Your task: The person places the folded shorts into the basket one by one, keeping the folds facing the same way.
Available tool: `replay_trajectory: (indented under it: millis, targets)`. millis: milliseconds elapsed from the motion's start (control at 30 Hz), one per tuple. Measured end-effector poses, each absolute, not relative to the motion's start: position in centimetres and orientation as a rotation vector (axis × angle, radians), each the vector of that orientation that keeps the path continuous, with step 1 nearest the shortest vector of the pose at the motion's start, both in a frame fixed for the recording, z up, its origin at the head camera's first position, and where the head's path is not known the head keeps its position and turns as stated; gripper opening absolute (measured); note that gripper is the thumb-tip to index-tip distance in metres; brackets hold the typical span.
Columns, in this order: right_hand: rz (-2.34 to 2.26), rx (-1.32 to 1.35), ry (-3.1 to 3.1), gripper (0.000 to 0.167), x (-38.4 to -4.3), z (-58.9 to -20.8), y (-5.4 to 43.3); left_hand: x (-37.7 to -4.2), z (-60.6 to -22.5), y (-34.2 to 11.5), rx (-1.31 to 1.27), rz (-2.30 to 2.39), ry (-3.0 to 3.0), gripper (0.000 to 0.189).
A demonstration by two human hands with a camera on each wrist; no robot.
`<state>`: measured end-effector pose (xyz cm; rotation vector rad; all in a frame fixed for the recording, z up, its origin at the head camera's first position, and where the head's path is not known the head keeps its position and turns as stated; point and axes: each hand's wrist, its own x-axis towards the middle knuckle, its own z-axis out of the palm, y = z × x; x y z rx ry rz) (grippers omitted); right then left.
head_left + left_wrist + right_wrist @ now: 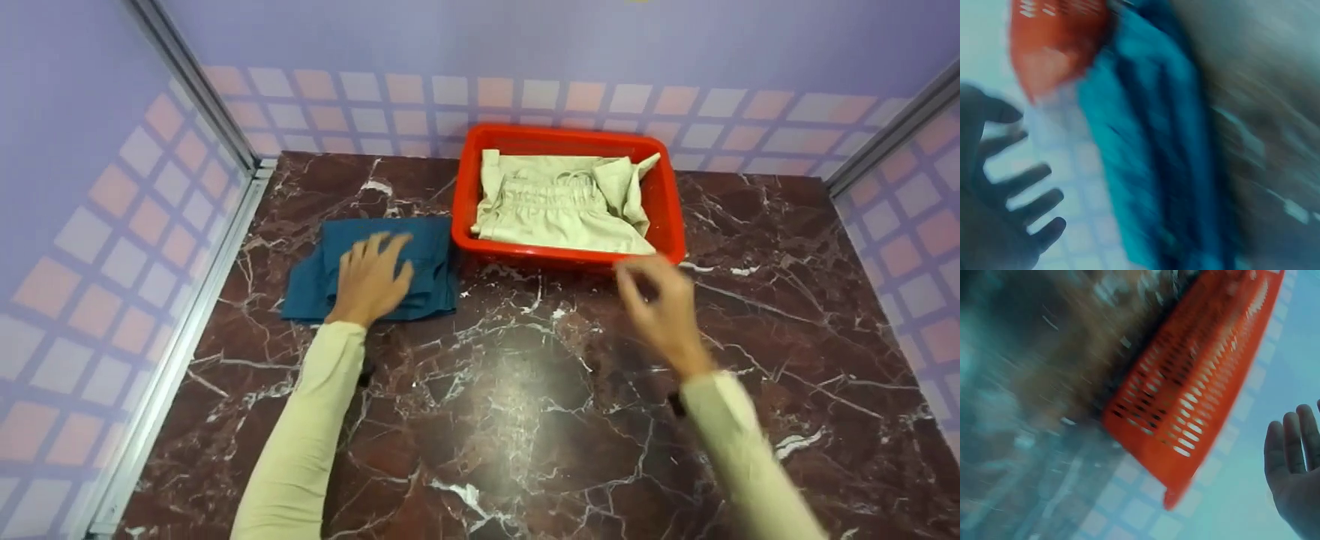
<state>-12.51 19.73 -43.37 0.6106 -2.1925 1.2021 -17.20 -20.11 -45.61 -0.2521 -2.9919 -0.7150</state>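
A folded teal-blue garment point(304, 289) lies on the table at the left, several layers thick. My left hand point(369, 279) is over it with fingers spread, and in the left wrist view those fingers appear apart from the blurred cloth point(1129, 146). In front of the right front corner of a red plastic basket point(679, 217) is my right hand point(664, 304), thumb and forefinger loosely bent and nothing between them. The right wrist view shows its fingers point(1293, 441) extended beside the basket. Cream garments point(559, 217), one with a gathered drawstring waist, lie folded inside the basket.
The tabletop point(510, 420) is dark red-brown marble with white veins. Tiled-pattern panels point(570, 45) enclose it at the back and both sides, with a metal rail point(187, 330) along the left edge. The blue garment's right side lies close against the basket.
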Motion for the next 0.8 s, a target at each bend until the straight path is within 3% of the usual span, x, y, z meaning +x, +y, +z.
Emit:
replay_trajectory:
  millis: [300, 500, 800]
  targets:
    - [1.397, 0.501, -2.370, 0.020, -5.6, -49.3, 20.2, -15.8, -49.9, -21.6, -0.282, -0.551, -3.278, 0.054]
    - [1.462, 0.443, -2.420, 0.020, -3.9, -50.9, 21.2, -14.8, -50.2, -20.6, -0.262, -0.453, -3.241, 0.052]
    - [1.438, 0.426, -2.500, 0.020, -3.0, -50.1, 21.1, -11.9, -50.2, -18.3, -0.330, -0.366, -3.232, 0.051]
